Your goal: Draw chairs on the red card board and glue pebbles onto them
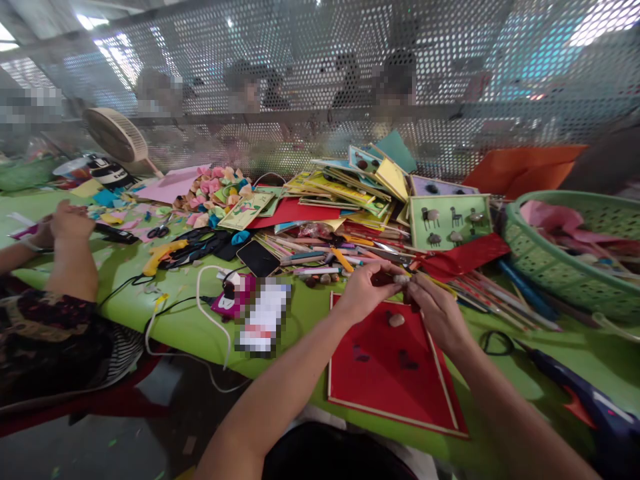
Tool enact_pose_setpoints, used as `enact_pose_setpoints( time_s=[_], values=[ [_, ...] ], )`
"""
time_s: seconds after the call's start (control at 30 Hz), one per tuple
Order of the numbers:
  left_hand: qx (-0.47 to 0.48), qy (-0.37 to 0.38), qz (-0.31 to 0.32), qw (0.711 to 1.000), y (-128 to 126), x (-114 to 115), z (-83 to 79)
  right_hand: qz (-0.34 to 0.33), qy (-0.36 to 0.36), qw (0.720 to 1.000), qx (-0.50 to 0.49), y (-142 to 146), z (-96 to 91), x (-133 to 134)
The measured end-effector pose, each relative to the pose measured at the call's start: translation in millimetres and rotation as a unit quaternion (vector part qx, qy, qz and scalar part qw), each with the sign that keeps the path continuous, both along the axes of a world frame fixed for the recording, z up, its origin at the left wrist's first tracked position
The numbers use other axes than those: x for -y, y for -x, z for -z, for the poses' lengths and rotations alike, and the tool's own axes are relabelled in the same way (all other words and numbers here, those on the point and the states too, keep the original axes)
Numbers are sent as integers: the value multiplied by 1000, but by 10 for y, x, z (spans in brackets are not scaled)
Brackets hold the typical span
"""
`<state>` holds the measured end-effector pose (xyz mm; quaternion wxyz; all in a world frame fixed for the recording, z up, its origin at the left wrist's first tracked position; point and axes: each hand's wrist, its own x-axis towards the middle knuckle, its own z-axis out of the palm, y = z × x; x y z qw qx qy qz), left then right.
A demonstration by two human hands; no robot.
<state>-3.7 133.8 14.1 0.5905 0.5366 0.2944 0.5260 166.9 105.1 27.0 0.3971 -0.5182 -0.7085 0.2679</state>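
My left hand [367,290] and my right hand [440,310] meet above the far edge of a red board [370,393] framed with thin wooden strips. Between their fingertips is a small pale pebble [401,279], pinched from both sides. On the board, just below my hands, lies another light pebble [397,320] with a dark piece beside it. Two small dark cut-out shapes [361,353] are farther down the red surface. Several loose pebbles [325,279] sit beyond the board's far left corner.
A blue glue gun [585,393] lies right of the board, near a green basket [550,267]. Left are a phone [264,317], a white cable [200,287] and a yellow glue gun [165,257]. Pencils and framed pictures pile up behind. A co-worker's hands [70,223] are far left.
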Motion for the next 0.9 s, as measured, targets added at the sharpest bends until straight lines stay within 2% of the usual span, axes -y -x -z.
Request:
enact_pose_setpoints(
  time_s=[0.9],
  values=[
    [22,21,-6,1000,-26,19,-18,4,-3,1000,9,-8,9,-5]
  ],
)
